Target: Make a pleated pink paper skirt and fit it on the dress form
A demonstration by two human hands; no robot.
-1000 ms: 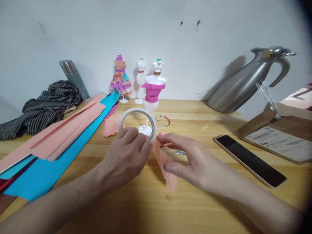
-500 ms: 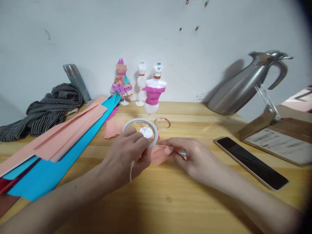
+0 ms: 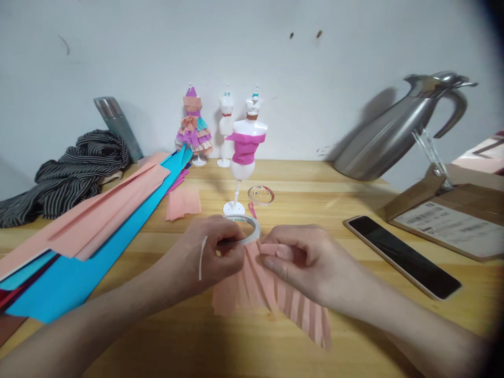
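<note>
My left hand is closed around the near left side of a white roll of tape. A thin pale strip clings to the back of that hand. From the roll's near edge hangs pleated peach crepe paper, spreading out over the table. My right hand pinches the paper's upper edge between thumb and fingers, close beside the roll. Just beyond stands a small white mannequin with a magenta paper band around its chest.
A paper-dressed mannequin and a smaller one stand by the wall. Paper sheets and a striped cloth lie left. At right are a phone, a steel jug and a cardboard box. Peach squares lie mid-table.
The tape roll has tipped flatter and come lower, towards me. The peach paper, bunched up half a second ago, now fans out in pleats below my hands.
</note>
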